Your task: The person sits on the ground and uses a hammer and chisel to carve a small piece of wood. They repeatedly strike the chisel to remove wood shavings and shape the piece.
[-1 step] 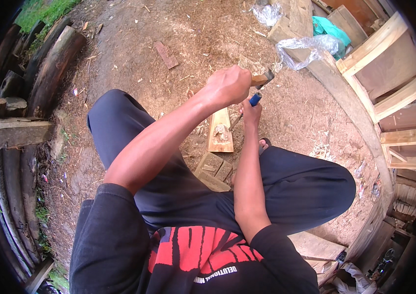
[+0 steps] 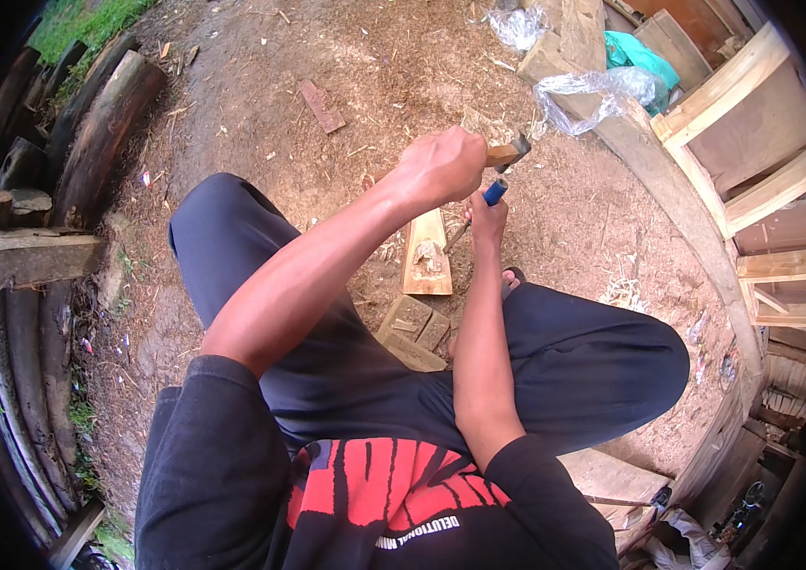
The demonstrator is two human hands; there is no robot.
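My left hand is closed round the wooden handle of a hammer, whose dark metal head points to the right. Just below the hammer head is the blue top of a chisel, gripped by my right hand. The chisel's blade slants down and left to the right side of a pale wooden piece. Curled wood shavings lie on that piece. My left forearm crosses above the scene, and my left hand hides the far end of the wood. Closer to me sits a brownish wooden block with recesses.
A reddish-brown wood scrap lies on the shaving-strewn ground ahead. Logs are stacked at left. Pale wooden frames stand at right, beside clear plastic and a teal bag. My bent legs flank the work.
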